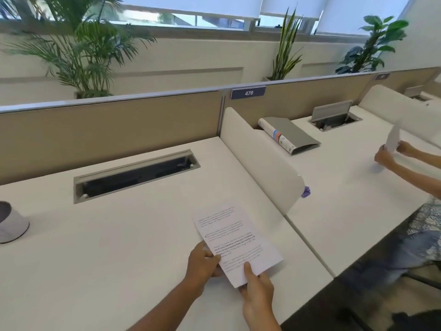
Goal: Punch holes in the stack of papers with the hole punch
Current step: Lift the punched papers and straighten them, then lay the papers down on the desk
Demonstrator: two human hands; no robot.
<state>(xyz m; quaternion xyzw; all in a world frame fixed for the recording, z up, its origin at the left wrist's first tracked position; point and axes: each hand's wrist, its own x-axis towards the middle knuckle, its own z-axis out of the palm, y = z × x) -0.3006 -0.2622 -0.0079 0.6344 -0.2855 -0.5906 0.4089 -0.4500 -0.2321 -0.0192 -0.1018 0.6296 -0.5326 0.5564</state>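
Head view: stack of papers [235,242] pinched between left hand [202,263] at its left edge and right hand [256,286] at its near corner.

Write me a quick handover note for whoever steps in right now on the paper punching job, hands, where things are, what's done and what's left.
Left hand: grips the left edge of the stack of papers.
Right hand: holds the stack's near corner, thumb on top.
The stack is at the near right part of the white desk, printed side up.
A small purple object, possibly the hole punch, sits on the next desk just past the low divider; it is too hidden to be sure.
Done: papers gathered in hand. No holes visible.
Left: get the punch, feed the stack's edge in, press.
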